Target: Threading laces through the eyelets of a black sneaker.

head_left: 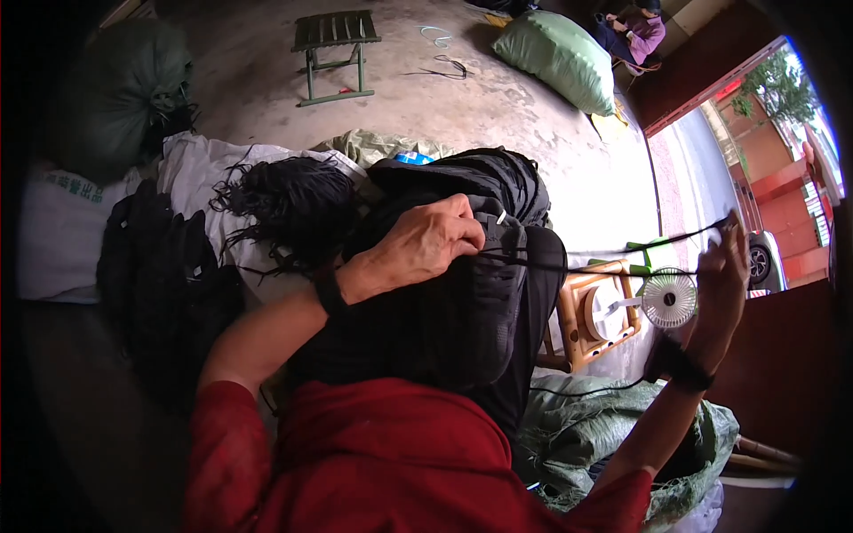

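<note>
A black shoe (480,342) lies on my lap over black trousers, its toe end toward me. My left hand (426,240) is closed in a pinch at the shoe's lace-up part, on a black shoelace (613,268). Two dark strands run from there to the right, where my right hand (727,266) is raised with its fingers curled round them. One upper strand slants up to those fingers. A small white loop or tag shows by the left fingertips. Left of my left hand lies a heap of black laces (289,200) on white cloth.
More black shoes (502,173) lie beyond my lap. A small white fan (668,299) stands on a bamboo stool (577,342) below my right hand. Green sacks (577,417) lie at lower right. A folding stool (336,53) and a full sack (560,62) stand farther off; a person (638,35) sits beyond.
</note>
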A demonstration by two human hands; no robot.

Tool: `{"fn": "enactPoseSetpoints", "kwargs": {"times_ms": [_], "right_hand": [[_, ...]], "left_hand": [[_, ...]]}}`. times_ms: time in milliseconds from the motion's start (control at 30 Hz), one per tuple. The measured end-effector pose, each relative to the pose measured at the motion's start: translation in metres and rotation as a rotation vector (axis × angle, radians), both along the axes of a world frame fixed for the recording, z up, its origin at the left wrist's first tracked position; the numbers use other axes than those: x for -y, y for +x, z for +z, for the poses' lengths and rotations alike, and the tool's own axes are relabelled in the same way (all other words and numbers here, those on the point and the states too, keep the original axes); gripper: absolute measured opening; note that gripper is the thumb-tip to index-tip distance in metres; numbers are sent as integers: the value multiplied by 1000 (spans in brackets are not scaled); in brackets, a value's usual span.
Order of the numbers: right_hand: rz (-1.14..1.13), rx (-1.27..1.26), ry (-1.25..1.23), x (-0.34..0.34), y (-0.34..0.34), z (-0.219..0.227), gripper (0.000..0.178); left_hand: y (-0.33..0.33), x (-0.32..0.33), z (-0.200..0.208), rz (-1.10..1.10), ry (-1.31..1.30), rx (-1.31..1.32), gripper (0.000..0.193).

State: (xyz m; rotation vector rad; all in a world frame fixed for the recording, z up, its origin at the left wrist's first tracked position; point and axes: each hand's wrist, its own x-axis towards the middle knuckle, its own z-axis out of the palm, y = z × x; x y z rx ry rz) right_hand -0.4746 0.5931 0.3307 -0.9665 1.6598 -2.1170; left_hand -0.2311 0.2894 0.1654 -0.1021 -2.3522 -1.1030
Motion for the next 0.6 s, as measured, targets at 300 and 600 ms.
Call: {"fn": "enactPoseSetpoints", "kwargs": {"times_ms": [300,600], "right_hand": [[-57,449,258,-63,73,-145,42],[-65,485,-100,-90,53,-152,14]], "left_hand": [[36,-44,13,-268,102,-10,7],[16,-15,12,116,85,-67,51]]}}
